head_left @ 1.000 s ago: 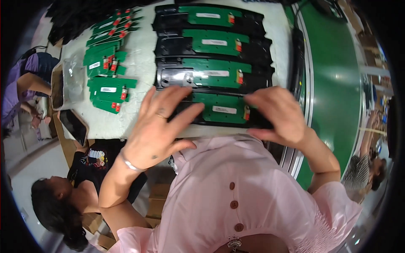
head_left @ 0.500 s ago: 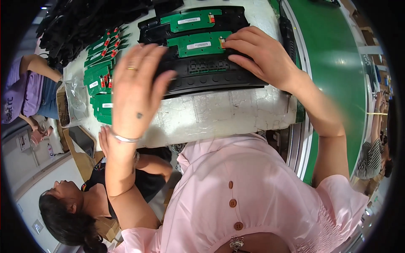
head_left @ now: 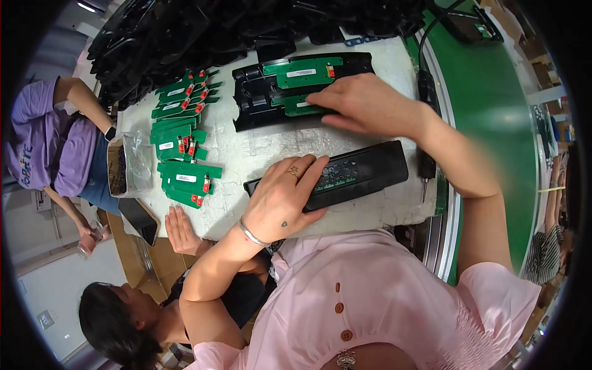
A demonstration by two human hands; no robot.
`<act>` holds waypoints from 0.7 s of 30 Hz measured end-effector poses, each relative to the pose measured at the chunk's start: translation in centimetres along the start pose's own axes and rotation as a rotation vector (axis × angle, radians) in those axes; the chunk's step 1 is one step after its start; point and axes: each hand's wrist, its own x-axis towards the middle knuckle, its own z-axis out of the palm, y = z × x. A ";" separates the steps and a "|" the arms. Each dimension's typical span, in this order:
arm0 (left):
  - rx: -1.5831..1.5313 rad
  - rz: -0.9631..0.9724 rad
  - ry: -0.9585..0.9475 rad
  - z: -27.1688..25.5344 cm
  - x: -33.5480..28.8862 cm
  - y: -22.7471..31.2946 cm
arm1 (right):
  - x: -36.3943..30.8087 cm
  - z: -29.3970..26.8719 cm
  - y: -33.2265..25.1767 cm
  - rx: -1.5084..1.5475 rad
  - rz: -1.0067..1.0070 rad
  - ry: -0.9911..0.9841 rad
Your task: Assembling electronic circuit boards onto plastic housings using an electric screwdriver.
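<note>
My left hand (head_left: 280,191), with a ring and a silver bangle, grips the left part of a black plastic panel (head_left: 382,169) close to me. Its fingers reach over the face and the thumb lies along the near edge. A cut-out display window and green circuit board show beside the fingers. Farther off, my right hand (head_left: 370,105) is open, thumb apart, with its fingertips on a green circuit board (head_left: 296,106) in a black housing (head_left: 250,117). The hand covers that board's right end. Behind it, another circuit board (head_left: 302,73) with a red-and-white connector sits in a similar housing.
Several loose green circuit boards (head_left: 185,179) lie on the left of the white padded table (head_left: 222,216). Black plastic parts (head_left: 246,31) are heaped behind. A black screwdriver-like tool (head_left: 425,148) hangs at right. Two co-workers are at left, one with a hand (head_left: 182,231) at the edge.
The front panel has come nearer to me, tilted and apart from the two housings, with my left hand now on it. My right hand has shifted left onto the nearer housing's board.
</note>
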 end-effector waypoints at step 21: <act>0.131 0.021 0.431 -6.2 0.4 -1.0 | 0.4 -1.7 0.0 0.066 0.144 0.235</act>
